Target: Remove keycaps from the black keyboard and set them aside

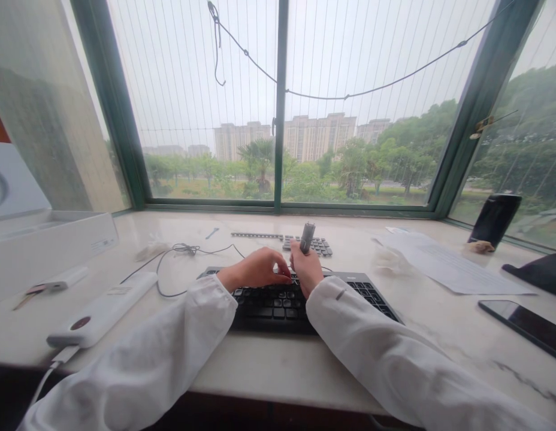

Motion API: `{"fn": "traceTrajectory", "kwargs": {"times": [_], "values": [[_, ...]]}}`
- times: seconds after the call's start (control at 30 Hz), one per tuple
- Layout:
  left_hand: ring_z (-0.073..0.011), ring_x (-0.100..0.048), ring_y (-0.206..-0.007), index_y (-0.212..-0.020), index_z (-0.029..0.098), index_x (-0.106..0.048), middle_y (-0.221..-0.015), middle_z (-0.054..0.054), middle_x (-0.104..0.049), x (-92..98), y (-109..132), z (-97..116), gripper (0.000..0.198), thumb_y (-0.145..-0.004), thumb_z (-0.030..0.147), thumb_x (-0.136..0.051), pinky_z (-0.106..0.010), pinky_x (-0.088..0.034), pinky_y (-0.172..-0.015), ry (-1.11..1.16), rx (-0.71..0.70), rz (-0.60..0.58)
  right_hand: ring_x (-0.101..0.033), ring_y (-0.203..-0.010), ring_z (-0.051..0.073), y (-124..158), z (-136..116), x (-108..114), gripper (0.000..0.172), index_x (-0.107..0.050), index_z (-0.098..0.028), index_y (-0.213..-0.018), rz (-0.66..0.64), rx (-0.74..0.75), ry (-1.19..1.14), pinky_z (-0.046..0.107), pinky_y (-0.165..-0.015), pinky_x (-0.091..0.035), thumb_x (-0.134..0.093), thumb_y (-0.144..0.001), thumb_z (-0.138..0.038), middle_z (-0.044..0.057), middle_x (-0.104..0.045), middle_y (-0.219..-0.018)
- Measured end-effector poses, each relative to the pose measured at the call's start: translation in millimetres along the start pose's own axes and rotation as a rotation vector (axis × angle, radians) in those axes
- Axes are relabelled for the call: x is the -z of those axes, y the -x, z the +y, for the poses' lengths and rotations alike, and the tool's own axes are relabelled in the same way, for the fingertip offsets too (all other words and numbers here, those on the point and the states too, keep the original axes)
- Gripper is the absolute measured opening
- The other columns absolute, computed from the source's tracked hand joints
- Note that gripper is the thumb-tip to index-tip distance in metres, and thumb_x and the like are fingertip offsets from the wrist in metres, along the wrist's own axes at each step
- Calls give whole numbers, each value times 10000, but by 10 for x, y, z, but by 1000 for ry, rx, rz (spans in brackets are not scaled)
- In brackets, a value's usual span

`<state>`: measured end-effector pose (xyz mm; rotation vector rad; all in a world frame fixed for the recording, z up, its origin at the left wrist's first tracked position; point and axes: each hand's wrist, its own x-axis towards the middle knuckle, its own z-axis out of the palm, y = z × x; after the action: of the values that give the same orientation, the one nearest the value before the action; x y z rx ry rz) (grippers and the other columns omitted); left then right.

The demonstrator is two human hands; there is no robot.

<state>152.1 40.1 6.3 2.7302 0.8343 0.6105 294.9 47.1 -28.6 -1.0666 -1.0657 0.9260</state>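
Note:
A black keyboard (273,312) lies in front of me on the pale countertop, and both my hands are over its back rows. My right hand (307,269) is wrapped round a dark grey cylindrical tool (307,237), which stands nearly upright with its thick end on top. The tool's lower end is hidden by my hand. My left hand (257,269) is curled, its thumb and fingertips close together at the keys beside my right hand. Whether they pinch anything small I cannot make out. Beyond the keyboard lie loose black keycaps (322,247) and a row of small keycaps (256,235).
To the left are a white power bank (102,311) with a cable plugged in, a thin black cord (186,248) and a white box (80,233). To the right lie paper sheets (449,263) and a phone (525,326). A dark upright device (496,220) stands by the window.

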Motion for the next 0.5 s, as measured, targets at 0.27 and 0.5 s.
{"fn": "traceTrajectory", "kwargs": {"times": [0.27,0.5], "values": [[-114,-587,-658,-856,206,-765,-760,-15,-696,-1,-10,2,218,-766,383,-675,-199,-427,-664,-8,6,4,-337,-351,85,22,-134,-1,384,-419,-219,-569,-72,-111,-80,244,-346,-254,-649,-711,-492,-51,-406,-411],[-104,-585,-638,-825,175,-755,-741,-12,-706,-22,-5,0,159,-769,271,-641,-193,-422,-649,15,9,21,-407,-398,112,70,-64,-51,441,-436,-216,-520,-37,-12,-11,260,-409,-337,-592,-728,-573,-37,-416,-413]]}}
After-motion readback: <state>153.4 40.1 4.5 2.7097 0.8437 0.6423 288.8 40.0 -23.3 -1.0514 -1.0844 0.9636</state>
